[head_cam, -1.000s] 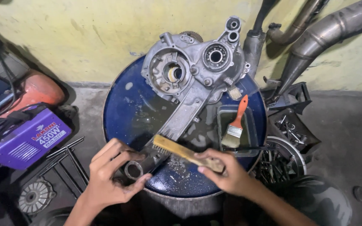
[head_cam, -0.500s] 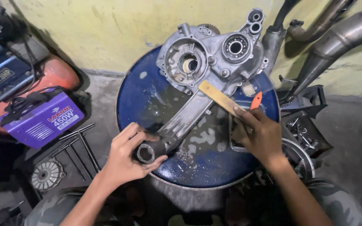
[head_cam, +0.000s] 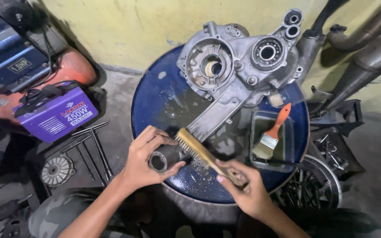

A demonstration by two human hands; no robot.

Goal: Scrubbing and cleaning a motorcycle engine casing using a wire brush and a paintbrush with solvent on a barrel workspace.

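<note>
Scrubbing step: left hand grips the engine casing's tubular end on the blue drum; right hand clasps the wire brush, bristles against it. Next likely calls for short strokes.

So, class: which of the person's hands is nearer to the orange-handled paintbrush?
Right. The right hand grips the wire brush handle just below-left of the paintbrush in its tray. The left hand holds the casing's tube end, farther away across the drum.
</note>
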